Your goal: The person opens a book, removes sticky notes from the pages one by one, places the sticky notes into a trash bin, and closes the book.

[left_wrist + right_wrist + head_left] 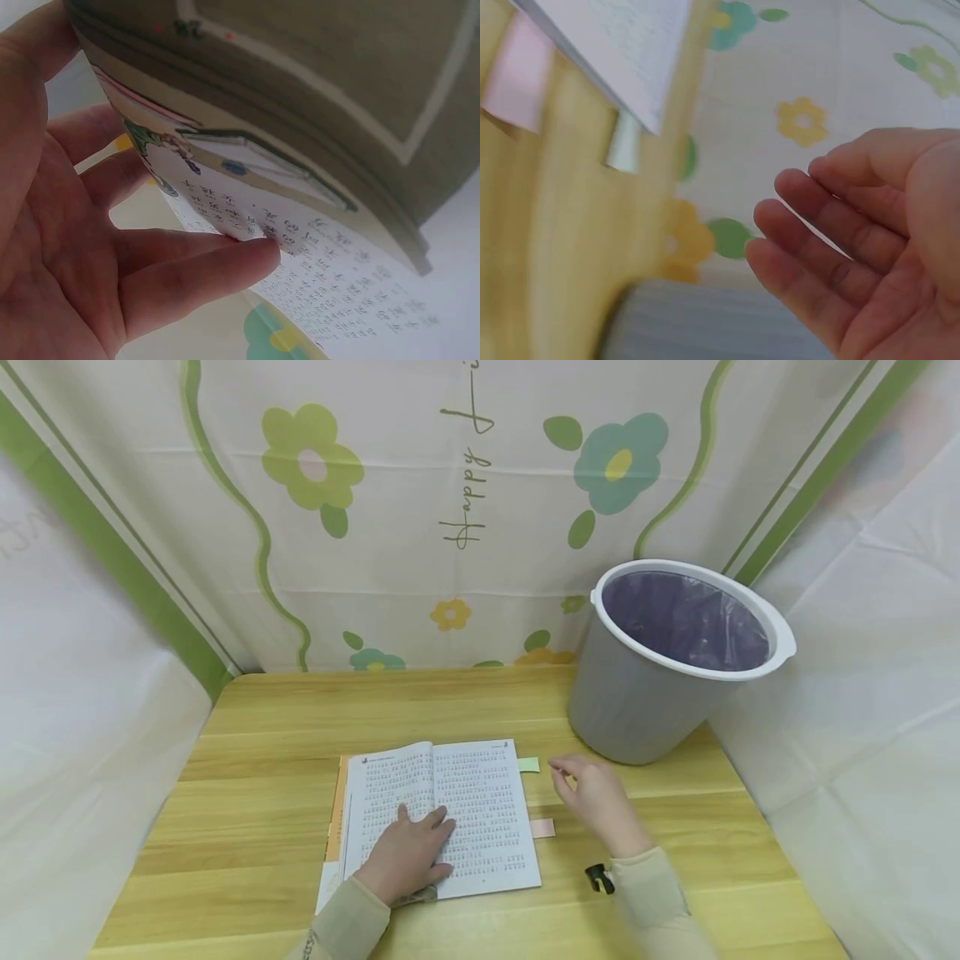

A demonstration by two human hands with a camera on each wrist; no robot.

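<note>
An open book lies on the table, its text pages facing up. My left hand rests on it across the middle fold, fingers spread and fairly straight. Seen in the left wrist view, the same hand has fingertips at a printed page. From the book's right edge stick out a green tab and a pink tab. Just right of the green tab, my right hand hovers with bent fingers. The right wrist view shows this hand loosely curled, nothing visible in it.
A grey bin with a white rim and purple liner stands at the back right of the wooden table. A white curtain with flowers hangs behind. A small black piece sits at my right wrist.
</note>
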